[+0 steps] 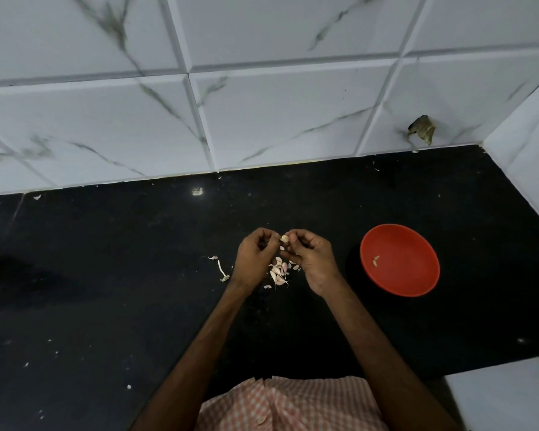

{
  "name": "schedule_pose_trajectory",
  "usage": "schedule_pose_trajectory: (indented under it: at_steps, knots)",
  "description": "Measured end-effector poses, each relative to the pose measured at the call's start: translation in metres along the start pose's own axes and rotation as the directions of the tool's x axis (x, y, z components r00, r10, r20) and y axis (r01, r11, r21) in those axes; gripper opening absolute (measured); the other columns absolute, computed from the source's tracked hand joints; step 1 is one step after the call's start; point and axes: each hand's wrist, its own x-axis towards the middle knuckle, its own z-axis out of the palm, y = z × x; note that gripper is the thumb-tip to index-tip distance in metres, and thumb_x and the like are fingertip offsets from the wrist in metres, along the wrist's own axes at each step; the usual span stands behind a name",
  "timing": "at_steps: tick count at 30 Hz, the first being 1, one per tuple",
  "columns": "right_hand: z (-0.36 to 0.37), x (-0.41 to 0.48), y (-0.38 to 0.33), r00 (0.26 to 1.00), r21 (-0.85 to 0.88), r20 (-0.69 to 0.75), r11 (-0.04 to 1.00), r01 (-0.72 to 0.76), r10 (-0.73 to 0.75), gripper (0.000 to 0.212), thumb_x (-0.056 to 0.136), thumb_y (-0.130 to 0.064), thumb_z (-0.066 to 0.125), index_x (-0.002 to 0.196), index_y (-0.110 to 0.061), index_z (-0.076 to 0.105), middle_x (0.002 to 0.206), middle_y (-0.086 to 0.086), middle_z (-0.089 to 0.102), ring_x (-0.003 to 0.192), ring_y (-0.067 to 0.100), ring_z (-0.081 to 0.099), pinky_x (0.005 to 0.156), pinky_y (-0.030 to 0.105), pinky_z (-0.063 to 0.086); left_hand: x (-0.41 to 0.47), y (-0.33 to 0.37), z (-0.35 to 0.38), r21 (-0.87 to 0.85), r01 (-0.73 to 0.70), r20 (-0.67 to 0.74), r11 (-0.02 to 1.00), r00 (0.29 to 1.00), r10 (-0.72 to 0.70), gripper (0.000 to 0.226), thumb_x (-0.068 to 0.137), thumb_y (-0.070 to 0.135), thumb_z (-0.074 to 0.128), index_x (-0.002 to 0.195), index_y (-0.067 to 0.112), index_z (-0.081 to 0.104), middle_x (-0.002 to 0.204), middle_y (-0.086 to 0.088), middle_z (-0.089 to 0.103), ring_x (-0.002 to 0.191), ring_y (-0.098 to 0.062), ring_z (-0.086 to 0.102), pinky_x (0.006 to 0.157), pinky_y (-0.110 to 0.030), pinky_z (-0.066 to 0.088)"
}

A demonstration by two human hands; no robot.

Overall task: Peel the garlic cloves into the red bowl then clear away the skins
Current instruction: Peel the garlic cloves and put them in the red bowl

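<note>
In the head view, both forearms reached forward over the black worktop. The left hand and right hand met fingertip to fingertip, fingers curled, pinching one garlic clove above a pile of cloves and skins. The red bowl sat to their right, holding a peeled clove.

Our left hand and right hand cover most of the garlic clove, so we cannot see its skin well. They hide part of the pile of cloves too. The bits in the red bowl are too small to count.
</note>
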Motion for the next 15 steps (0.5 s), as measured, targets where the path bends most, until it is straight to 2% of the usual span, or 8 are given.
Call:
schedule_pose_trajectory:
  at_steps: [5,8,10,13,15]
  knots:
    - [0.002,-0.001,0.000,1.000,-0.009,-0.004,1.000,-0.015,0.015,0.011,0.096,-0.011,0.061,0.096,-0.010,0.071,0.087,-0.001,0.074,0.079,0.009,0.068,0.069,0.029,0.057,0.003,-0.007,0.000,0.059,0.004,-0.004,0.998,1.000,-0.004,0.010,0.098,0.015,0.058,0.092,0.017,0.065,0.082,-0.003,0.069,0.066,-0.008,0.061,0.059,-0.025,0.049]
    - [0.003,-0.001,-0.001,0.999,0.040,-0.032,0.999,-0.036,0.037,0.011,0.096,-0.012,0.061,0.095,-0.011,0.071,0.082,-0.004,0.073,0.072,0.004,0.065,0.063,0.024,0.052,0.003,-0.009,-0.002,0.155,-0.006,-0.032,0.988,0.999,0.011,0.007,0.096,0.018,0.062,0.091,0.019,0.066,0.079,0.006,0.067,0.065,-0.003,0.060,0.062,-0.026,0.049]
    - [0.003,-0.001,-0.003,0.998,0.055,-0.053,0.998,-0.039,0.042,0.009,0.095,-0.011,0.062,0.095,-0.011,0.071,0.080,-0.006,0.073,0.067,0.001,0.064,0.060,0.021,0.050,0.000,-0.011,-0.004,0.229,-0.031,-0.018,0.973,0.999,0.036,0.005,0.094,0.016,0.064,0.096,0.020,0.065,0.084,0.007,0.068,0.068,-0.005,0.062,0.064,-0.028,0.052]
    - [0.000,-0.001,-0.003,0.996,-0.043,-0.086,0.999,0.005,-0.009,0.008,0.093,-0.009,0.065,0.094,-0.011,0.072,0.084,-0.002,0.074,0.069,0.004,0.066,0.060,0.020,0.052,-0.003,-0.010,-0.007,0.287,-0.105,0.018,0.952,0.994,0.104,0.031,0.089,0.005,0.068,0.107,0.029,0.059,0.091,0.012,0.069,0.076,-0.008,0.068,0.070,-0.029,0.057]
    - [-0.003,0.000,0.000,0.988,-0.192,-0.122,0.979,0.069,-0.094,0.007,0.092,-0.007,0.067,0.095,-0.011,0.073,0.088,0.002,0.075,0.075,0.007,0.068,0.062,0.020,0.054,-0.004,-0.006,-0.010,0.313,-0.121,0.042,0.942,0.993,0.114,0.024,0.092,0.013,0.067,0.107,0.030,0.060,0.091,0.016,0.069,0.083,-0.001,0.067,0.074,-0.026,0.056]
